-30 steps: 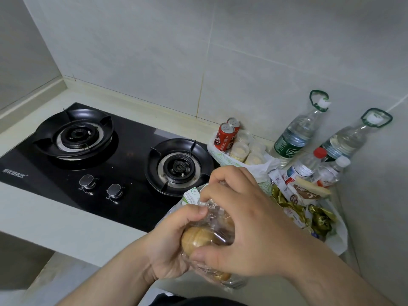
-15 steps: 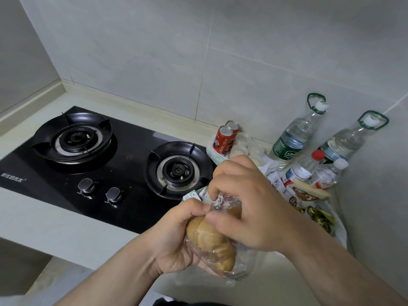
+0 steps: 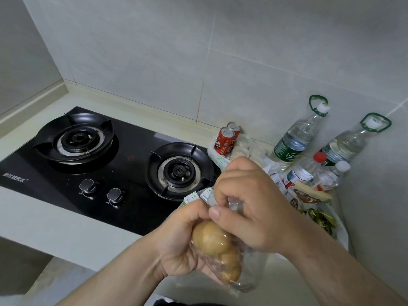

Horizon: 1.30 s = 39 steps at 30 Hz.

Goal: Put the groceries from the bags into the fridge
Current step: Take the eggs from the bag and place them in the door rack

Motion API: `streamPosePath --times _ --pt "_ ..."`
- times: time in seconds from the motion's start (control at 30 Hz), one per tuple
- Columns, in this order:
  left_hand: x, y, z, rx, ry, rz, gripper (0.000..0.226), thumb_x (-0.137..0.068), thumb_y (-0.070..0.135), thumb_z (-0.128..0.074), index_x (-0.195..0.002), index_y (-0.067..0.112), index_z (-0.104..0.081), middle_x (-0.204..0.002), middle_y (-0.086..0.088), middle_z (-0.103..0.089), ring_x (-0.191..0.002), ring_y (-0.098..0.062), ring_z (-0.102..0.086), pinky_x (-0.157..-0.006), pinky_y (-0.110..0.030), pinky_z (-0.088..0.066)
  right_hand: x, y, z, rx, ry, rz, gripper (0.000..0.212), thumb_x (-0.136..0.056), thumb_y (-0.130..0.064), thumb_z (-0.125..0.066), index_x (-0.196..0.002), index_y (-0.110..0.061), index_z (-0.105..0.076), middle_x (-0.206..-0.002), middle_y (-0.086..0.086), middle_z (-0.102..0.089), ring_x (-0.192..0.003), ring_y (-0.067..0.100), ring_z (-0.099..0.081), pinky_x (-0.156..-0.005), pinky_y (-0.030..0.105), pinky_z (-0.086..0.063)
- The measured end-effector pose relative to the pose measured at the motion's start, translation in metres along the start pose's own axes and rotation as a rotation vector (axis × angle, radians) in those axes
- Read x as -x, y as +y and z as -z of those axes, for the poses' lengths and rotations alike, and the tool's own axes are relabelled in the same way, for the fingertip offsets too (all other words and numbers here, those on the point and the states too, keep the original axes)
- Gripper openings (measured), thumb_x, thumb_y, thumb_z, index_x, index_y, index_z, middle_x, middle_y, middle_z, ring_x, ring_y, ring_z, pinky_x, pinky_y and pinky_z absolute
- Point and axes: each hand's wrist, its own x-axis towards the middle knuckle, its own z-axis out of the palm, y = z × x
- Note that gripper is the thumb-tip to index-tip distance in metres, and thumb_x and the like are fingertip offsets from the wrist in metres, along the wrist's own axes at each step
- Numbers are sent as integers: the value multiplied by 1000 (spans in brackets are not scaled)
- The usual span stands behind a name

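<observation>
- Surface and room: a pale counter (image 3: 55, 226) runs along the near edge, with a darker drop below its front lip; set into it is a black glass gas hob (image 3: 132, 202); two round knobs (image 3: 87, 186) sit near the hob's front edge; the right burner (image 3: 180, 171) is nearer, the left burner (image 3: 75, 138) further back; pale grey wall tiles (image 3: 154, 62) rise behind the counter and also close in the right side.
- Things around: in the right corner, closest, lie gold-wrapped sweets (image 3: 320, 219) and printed snack packets (image 3: 306, 198) in an open white bag; beyond them stand two small bottles, a red-capped bottle (image 3: 302, 171) and a white-capped bottle (image 3: 331, 175); behind those lean two large water bottles (image 3: 295, 138) with green carry loops; to their left, another white bag (image 3: 217, 159) holds two red cans (image 3: 225, 140) and some clear lidded tubs (image 3: 245, 142); the hands block part of these bags.
- Task's thing and hands: a clear plastic bag (image 3: 249, 281) of round tan pieces (image 3: 209, 237), which I cannot identify, is held over the counter's front edge, apart from the other groceries; the left hand (image 3: 178, 246) cups it from below and from the left, fingers curled round it; the right hand (image 3: 249, 208) pinches the bag's gathered top between thumb and curled fingers, directly above the tan pieces.
</observation>
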Motion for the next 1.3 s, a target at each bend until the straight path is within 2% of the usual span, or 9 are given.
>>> streamPosePath --times 0.23,0.37,0.5,0.57,0.67,0.83,1.03,1.23,1.3 --pt "4 8 5 16 20 -20 36 -50 32 -70 -75 7 -76 -71 -13 -68 -58 -24 -66 -57 -33 -54 6 -7 5 -1 -16 32 29 -78 -39 -52 -65 -13 -49 -74 3 -59 -89 25 -52 -73 39 -40" --pt "1 2 7 66 -26 8 50 -64 33 -67 -102 1 -70 -93 -19 -68 -82 -30 -65 -77 -45 -52 1 -6 6 -88 39 -8 23 -80 -34 -52 -68 -15 -56 -75 -3 -60 -86 22 -53 -76 40 -41" --pt "-3 -11 20 130 -132 79 65 -66 40 -66 -116 -1 -64 -115 -28 -60 -105 -42 -54 -102 -67 -24 2 0 6 -230 108 -85 22 -81 -27 -50 -65 -14 -58 -70 -6 -58 -79 20 -56 -74 41 -43" --pt "-3 -12 27 161 -200 87 70 -69 43 -63 -122 -1 -60 -123 -29 -56 -112 -44 -49 -106 -69 -15 4 2 7 -249 152 -99 23 -80 -25 -50 -63 -12 -58 -69 -4 -58 -77 20 -56 -72 41 -43" --pt "-2 -8 31 180 -286 34 70 -78 49 -50 -132 4 -55 -129 -22 -57 -115 -42 -52 -103 -65 -26 5 3 13 -285 216 -121 20 -78 -24 -50 -63 -13 -56 -69 -2 -57 -76 21 -56 -71 38 -44" --pt "0 -3 40 314 -269 -75 83 -75 50 -55 -142 5 -34 -130 -28 -44 -112 -42 -50 -92 -57 -36 9 7 25 -373 275 -229 16 -75 -31 -55 -62 -25 -61 -96 -9 -65 -100 14 -61 -87 23 -42" --pt "9 3 55 340 -210 -238 88 -78 56 -44 -147 17 -7 -138 -27 -32 -122 -40 -42 -100 -54 -32 15 16 26 -386 240 -343 21 -71 -39 -59 -88 -36 -71 -124 -20 -58 -127 9 -51 -107 44 -40" --pt "24 -10 60 304 -102 -349 95 -78 58 -44 -148 -2 -22 -145 -31 -33 -137 -39 -28 -114 -55 10 19 22 32 -480 187 -354 36 -69 -10 -53 -90 -33 -71 -119 -27 -58 -123 -5 -51 -99 11 -40" --pt "29 -16 56 307 -64 -394 99 -77 58 -46 -148 -3 -16 -145 -32 -33 -137 -39 -30 -116 -52 6 20 26 33 -493 154 -340 38 -68 -8 -50 -89 -32 -71 -118 -26 -59 -122 -5 -52 -99 11 -41"
